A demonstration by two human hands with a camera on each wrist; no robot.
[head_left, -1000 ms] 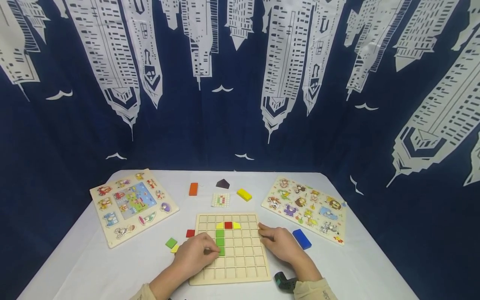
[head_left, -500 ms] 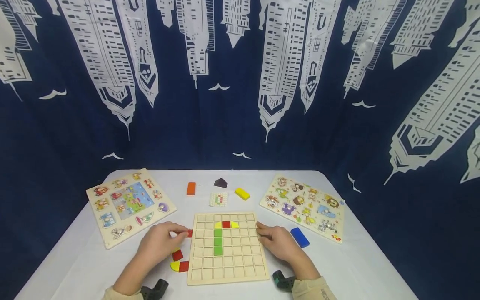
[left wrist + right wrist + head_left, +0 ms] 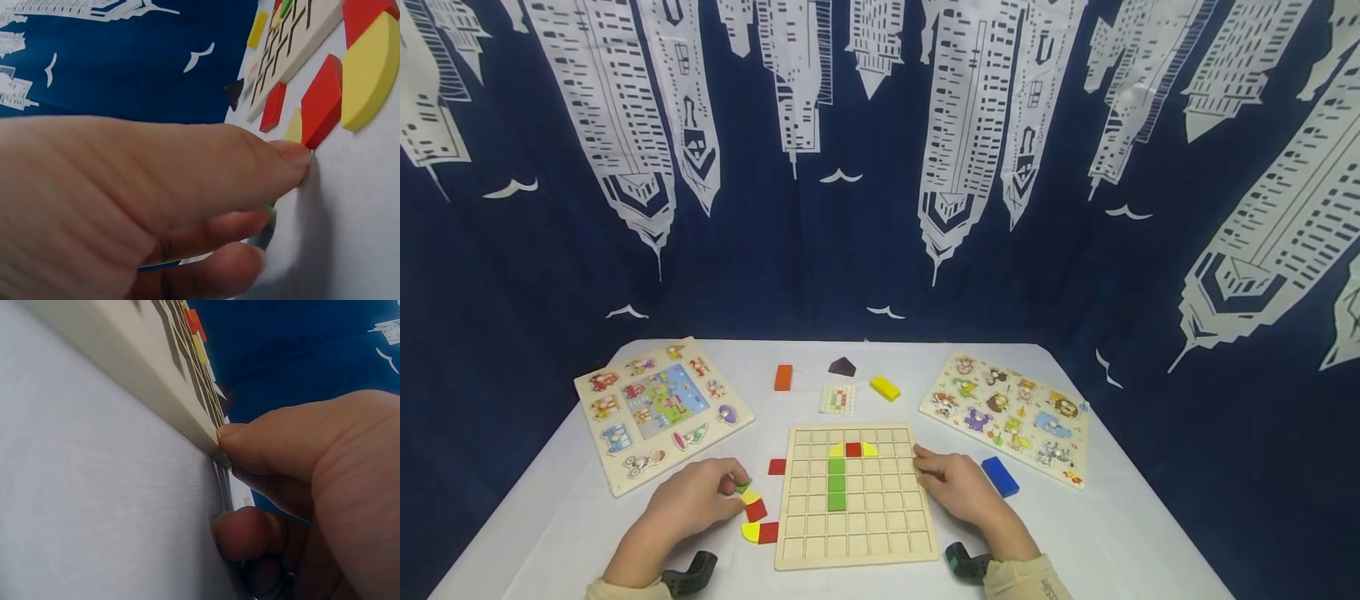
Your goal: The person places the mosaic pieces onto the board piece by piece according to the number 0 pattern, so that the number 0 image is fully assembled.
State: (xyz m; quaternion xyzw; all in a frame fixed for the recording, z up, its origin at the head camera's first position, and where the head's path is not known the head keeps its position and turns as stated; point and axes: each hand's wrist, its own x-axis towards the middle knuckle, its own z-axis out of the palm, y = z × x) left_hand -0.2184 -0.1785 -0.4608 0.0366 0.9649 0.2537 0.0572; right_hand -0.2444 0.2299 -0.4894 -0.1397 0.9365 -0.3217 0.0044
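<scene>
The left hand point(image 3: 692, 504) has moved to the green tile point(image 3: 744, 487), fingers half-curled, grip unclear, while the right hand point(image 3: 962, 492) holds the board point(image 3: 880, 533), its green row point(image 3: 837, 484) pointing away.

Navy curtain point(image 3: 812, 250) (white towers point(image 3: 606, 92) inverted) behind white table point(image 3: 1120, 550).

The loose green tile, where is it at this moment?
In the head view, the green tile is left of the grid board, by the left hand, beside a yellow piece.

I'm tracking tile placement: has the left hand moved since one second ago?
Yes. In the head view, the left hand has gone leftward from over the wooden grid board to the loose tiles outside its left edge.
</scene>
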